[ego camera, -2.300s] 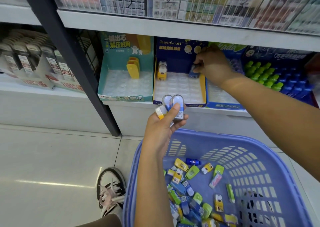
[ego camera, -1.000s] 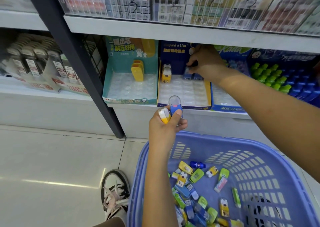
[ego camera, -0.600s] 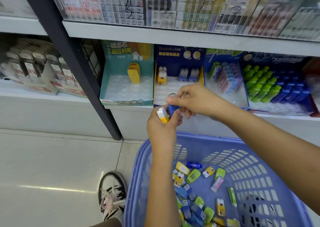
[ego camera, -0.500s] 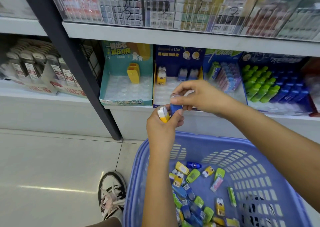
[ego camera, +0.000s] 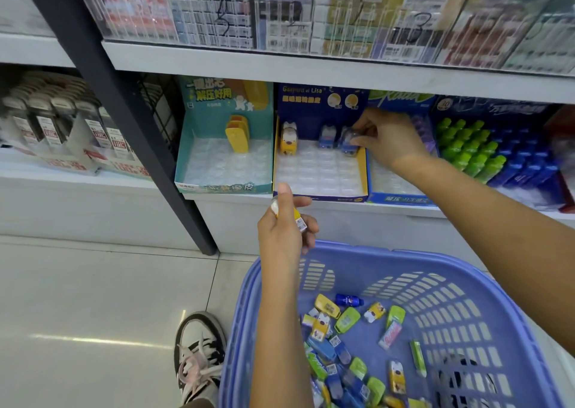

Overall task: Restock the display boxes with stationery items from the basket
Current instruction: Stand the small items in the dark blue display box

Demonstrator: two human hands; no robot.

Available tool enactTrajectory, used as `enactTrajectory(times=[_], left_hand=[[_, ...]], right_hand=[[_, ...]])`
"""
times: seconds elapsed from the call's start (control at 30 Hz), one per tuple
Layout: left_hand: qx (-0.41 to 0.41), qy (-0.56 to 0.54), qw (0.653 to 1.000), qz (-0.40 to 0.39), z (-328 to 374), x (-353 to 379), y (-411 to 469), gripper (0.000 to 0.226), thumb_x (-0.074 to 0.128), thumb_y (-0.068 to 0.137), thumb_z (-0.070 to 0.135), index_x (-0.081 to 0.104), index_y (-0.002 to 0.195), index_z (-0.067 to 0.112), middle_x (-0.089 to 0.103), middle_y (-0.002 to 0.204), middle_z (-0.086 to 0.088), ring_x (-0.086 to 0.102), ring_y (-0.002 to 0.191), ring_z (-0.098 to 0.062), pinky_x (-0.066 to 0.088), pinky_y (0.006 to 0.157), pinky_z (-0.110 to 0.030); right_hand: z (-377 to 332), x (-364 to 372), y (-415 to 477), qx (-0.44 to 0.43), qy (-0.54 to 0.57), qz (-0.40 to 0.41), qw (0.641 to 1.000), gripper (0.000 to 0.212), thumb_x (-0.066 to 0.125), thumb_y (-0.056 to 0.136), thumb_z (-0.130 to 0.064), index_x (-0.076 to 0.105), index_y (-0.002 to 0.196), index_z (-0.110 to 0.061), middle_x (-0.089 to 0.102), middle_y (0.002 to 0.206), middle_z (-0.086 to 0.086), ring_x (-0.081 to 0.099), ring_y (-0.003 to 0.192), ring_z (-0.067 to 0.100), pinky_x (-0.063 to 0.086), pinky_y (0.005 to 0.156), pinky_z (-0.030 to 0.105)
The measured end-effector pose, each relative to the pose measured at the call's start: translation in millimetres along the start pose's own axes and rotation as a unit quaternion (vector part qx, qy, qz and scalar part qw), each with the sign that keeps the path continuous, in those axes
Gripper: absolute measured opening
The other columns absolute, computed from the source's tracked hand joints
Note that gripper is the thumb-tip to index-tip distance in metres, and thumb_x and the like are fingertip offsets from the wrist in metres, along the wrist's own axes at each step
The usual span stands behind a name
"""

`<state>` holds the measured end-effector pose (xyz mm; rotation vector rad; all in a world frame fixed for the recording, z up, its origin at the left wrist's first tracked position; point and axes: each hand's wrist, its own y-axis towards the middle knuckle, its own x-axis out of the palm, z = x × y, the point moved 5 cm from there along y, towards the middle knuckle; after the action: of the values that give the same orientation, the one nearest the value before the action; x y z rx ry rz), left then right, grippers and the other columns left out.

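A shop, stationery aisle by the look of it. White shelves (ego camera: 311,68) on a dark upright post (ego camera: 118,102), stacked in tiers. Upper tier fronted by clear acrylic (ego camera: 280,9), packed with barcoded packets (numerals scrawled in marker on the pane). Lower tier lined with printed cardboard display boxes: a teal one (ego camera: 224,186) holding a few yellow pieces, a dark blue one (ego camera: 320,99) with moulded plastic wells, mostly bare. Further right, rows of green and blue items (ego camera: 485,155) standing upright. Left bay filled with price-labelled carded goods (ego camera: 62,133). Below, pale glossy floor tiles (ego camera: 93,298) and a blue plastic shopping basket (ego camera: 466,283) of loose small wares.
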<state>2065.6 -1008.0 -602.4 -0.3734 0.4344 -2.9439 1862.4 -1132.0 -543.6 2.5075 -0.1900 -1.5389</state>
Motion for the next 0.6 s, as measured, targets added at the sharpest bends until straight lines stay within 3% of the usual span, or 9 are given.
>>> enactTrajectory(times=[0.13, 0.2, 0.27, 0.43, 0.5, 0.6], left_hand=[[-0.02, -0.011, 1.0, -0.011, -2.3, 1.7, 1.9, 0.045, 0.032, 0.096, 0.055, 0.053, 0.085, 0.016, 0.053, 0.046, 0.002, 0.033, 0.032, -0.006, 0.025, 0.034, -0.015], [-0.015, -0.037, 0.999, -0.03, -2.8, 4.9, 2.0, 0.037, 0.031, 0.099, 0.045, 0.051, 0.086, 0.016, 0.053, 0.047, 0.001, 0.03, 0.033, -0.006, 0.023, 0.034, -0.015], [-0.016, -0.061, 0.997, -0.05, -3.8, 7.5, 1.2, 0.032, 0.029, 0.101, 0.035, 0.05, 0.086, 0.015, 0.054, 0.048, 0.0, 0.027, 0.033, -0.006, 0.023, 0.035, -0.015], [-0.016, -0.08, 0.991, -0.11, -4.5, 12.1, -2.5, 0.035, 0.034, 0.101, 0.036, 0.061, 0.098, 0.014, 0.064, 0.067, -0.001, 0.043, 0.046, -0.009, 0.034, 0.04, -0.019], [0.018, -0.034, 0.993, -0.116, -1.5, 11.8, -3.7, 0.032, 0.038, 0.101, 0.039, 0.062, 0.107, 0.019, 0.068, 0.082, 0.001, 0.051, 0.058, -0.008, 0.042, 0.049, -0.02], [0.103, 0.099, 0.987, -0.079, 4.9, 10.4, -0.5, 0.026, 0.044, 0.099, 0.034, 0.059, 0.119, 0.026, 0.065, 0.102, 0.002, 0.055, 0.076, -0.008, 0.046, 0.063, -0.013]], right_hand=[[-2.6, -1.3, 8.0, 0.011, 0.01, -0.032, 0.999, 0.021, 0.075, 0.077, -0.012, 0.065, 0.096, -0.007, 0.069, 0.1, 0.01, 0.057, 0.084, 0.013, 0.041, 0.071, 0.017], [-6.6, 0.3, 10.3, 0.006, -0.025, -0.045, 0.999, 0.023, 0.074, 0.077, -0.01, 0.065, 0.097, -0.004, 0.068, 0.103, 0.011, 0.058, 0.088, 0.016, 0.04, 0.068, 0.014], [-12.4, 1.2, 13.0, 0.002, -0.078, -0.061, 0.995, 0.025, 0.072, 0.08, -0.01, 0.065, 0.102, -0.002, 0.066, 0.109, 0.013, 0.059, 0.098, 0.026, 0.041, 0.076, 0.021], [-30.8, -7.3, 9.2, 0.025, -0.149, -0.117, 0.982, 0.027, 0.064, 0.087, -0.017, 0.065, 0.111, -0.005, 0.058, 0.119, 0.016, 0.055, 0.108, 0.031, 0.044, 0.089, 0.031], [-44.5, -11.0, -10.3, 0.027, -0.092, -0.093, 0.991, 0.026, 0.066, 0.086, -0.025, 0.066, 0.107, -0.009, 0.062, 0.105, 0.01, 0.059, 0.097, 0.025, 0.045, 0.08, 0.027], [-69.5, -5.3, -54.1, 0.063, 0.137, -0.128, 0.98, 0.033, 0.068, 0.079, -0.046, 0.065, 0.086, -0.013, 0.066, 0.071, 0.001, 0.062, 0.058, 0.01, 0.048, 0.054, 0.021]])
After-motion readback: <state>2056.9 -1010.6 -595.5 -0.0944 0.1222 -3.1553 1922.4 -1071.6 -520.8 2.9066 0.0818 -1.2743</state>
